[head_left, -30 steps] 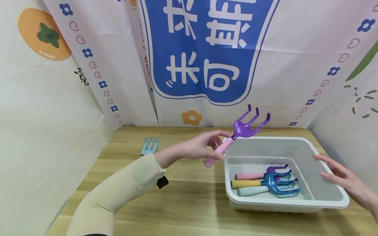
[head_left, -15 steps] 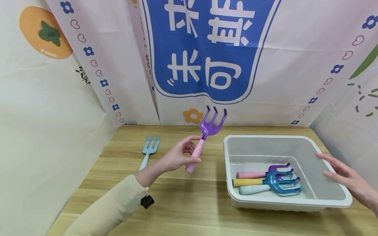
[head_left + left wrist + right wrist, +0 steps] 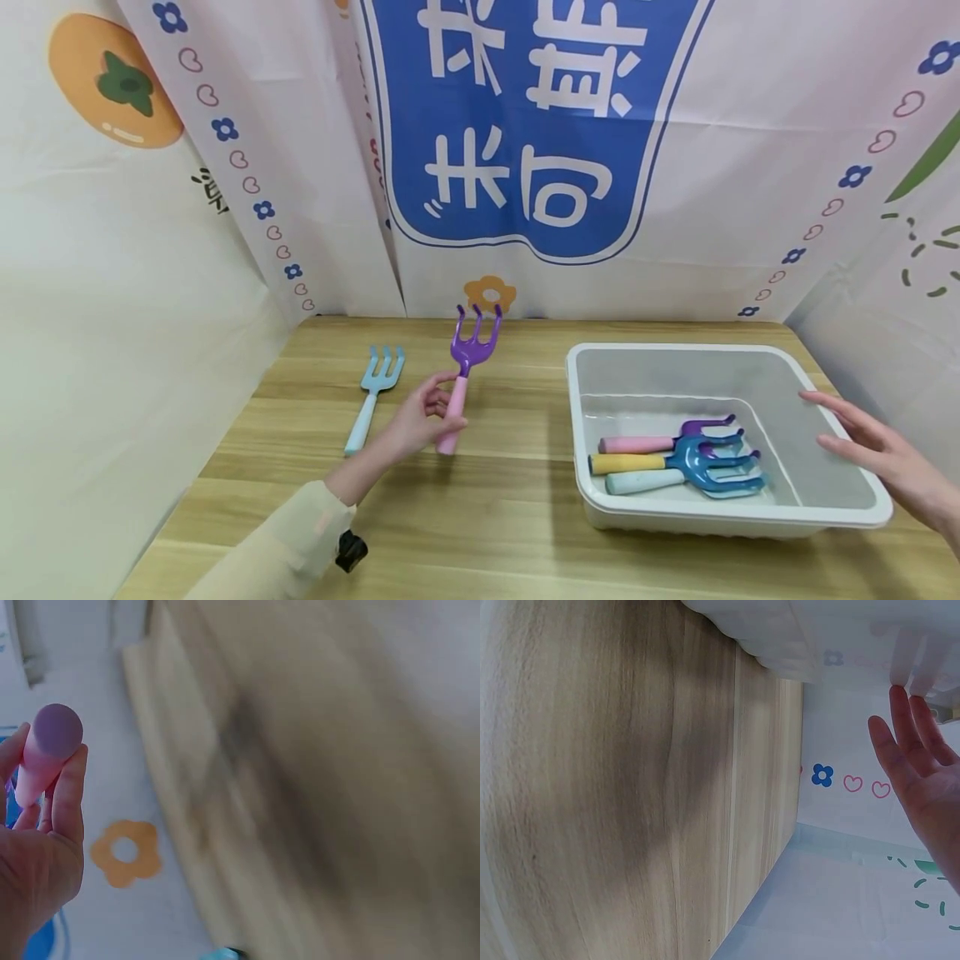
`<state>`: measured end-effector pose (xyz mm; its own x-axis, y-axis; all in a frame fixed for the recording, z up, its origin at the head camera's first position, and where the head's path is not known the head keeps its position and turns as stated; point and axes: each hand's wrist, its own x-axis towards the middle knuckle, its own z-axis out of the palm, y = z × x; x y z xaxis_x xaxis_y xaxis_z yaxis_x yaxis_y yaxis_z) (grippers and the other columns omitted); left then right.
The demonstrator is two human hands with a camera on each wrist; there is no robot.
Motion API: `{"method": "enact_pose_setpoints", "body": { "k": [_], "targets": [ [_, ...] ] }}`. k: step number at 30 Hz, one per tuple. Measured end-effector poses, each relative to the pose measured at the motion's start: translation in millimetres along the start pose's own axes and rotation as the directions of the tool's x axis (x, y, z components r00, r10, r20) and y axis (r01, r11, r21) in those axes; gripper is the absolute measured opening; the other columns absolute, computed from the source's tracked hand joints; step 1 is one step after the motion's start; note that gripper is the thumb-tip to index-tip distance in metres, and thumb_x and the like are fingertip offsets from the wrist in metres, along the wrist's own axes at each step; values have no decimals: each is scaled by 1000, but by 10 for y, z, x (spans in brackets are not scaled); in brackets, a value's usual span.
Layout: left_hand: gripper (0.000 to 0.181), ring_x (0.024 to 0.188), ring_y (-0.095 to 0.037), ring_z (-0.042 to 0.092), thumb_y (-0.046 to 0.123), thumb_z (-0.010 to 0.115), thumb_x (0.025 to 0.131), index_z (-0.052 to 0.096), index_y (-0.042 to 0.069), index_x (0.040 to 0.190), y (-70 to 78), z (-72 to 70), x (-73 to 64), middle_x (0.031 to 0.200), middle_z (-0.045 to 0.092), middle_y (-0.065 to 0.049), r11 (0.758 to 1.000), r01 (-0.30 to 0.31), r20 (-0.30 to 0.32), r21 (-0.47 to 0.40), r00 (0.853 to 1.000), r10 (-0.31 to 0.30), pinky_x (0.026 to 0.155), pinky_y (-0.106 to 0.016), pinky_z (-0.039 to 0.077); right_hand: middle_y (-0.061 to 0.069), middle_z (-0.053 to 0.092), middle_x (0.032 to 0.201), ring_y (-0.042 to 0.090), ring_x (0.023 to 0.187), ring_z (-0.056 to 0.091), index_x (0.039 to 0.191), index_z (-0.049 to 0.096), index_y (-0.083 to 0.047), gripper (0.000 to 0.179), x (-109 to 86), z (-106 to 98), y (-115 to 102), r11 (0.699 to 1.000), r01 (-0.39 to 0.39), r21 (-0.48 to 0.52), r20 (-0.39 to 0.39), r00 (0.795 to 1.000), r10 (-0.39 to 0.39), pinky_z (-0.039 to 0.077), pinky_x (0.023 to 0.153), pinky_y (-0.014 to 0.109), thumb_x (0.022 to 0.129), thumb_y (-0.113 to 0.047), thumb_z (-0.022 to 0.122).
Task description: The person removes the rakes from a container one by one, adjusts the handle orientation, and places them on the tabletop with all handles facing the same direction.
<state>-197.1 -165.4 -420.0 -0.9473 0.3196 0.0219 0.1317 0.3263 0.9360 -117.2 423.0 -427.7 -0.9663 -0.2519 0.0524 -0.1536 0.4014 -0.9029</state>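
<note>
My left hand (image 3: 422, 423) grips the pink handle of a purple three-pronged hand rake (image 3: 472, 348), prongs pointing toward the back wall. In the left wrist view the round end of the pink handle (image 3: 56, 735) shows between thumb and fingers. A light blue hand rake (image 3: 372, 392) lies on the table just left of that hand. My right hand (image 3: 873, 446) rests at the right rim of a white plastic basin (image 3: 615, 508), its fingers (image 3: 904, 735) straight. Inside the basin lie a pink-handled purple rake (image 3: 637, 445), a yellow-handled blue rake (image 3: 693, 463) and a pale-handled rake (image 3: 645, 482).
The wooden table (image 3: 480, 533) carries everything, with bare wood between the left hand and the basin. A printed cloth (image 3: 510, 125) hangs along the back edge, and more cloth closes off both sides.
My left hand has carried the purple rake left from beside the basin and lowered it toward the table, uncovering the light blue rake's handle. The right hand has stayed at the basin.
</note>
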Motion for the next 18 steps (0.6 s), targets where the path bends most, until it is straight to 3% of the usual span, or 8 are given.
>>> {"method": "enact_pose_setpoints", "body": {
  "k": [7, 11, 18],
  "targets": [
    [71, 83, -26, 63, -7, 74, 79, 40, -2, 141, -284, -104, -30, 103, 61, -26, 995, 86, -99, -44, 991, -90, 69, -35, 56, -30, 31, 134, -11, 103, 48, 153, 29, -26, 59, 0, -8, -10, 1000, 7, -2, -4, 1000, -7, 56, 67, 29, 102, 1, 41],
    [71, 81, -24, 64, -7, 76, 78, 41, -5, 139, -421, -182, -1, 97, 61, -22, 994, 107, -142, -18, 984, -108, 69, -34, 56, -30, 31, 133, -10, 102, 49, 153, 29, -27, 59, -1, -11, -19, 1000, -5, 11, -1, 1000, 5, 56, 67, 31, 103, 0, 40],
    [71, 69, -20, 62, -1, 78, 78, 41, -3, 139, -602, -314, 45, 94, 61, -18, 977, 210, -184, 39, 962, -200, 60, -34, 57, -31, 30, 134, -12, 105, 45, 154, 29, -25, 58, -2, 12, -20, 1000, 3, 12, -1, 1000, -3, 55, 68, 29, 102, 0, 40]
  ]
}}
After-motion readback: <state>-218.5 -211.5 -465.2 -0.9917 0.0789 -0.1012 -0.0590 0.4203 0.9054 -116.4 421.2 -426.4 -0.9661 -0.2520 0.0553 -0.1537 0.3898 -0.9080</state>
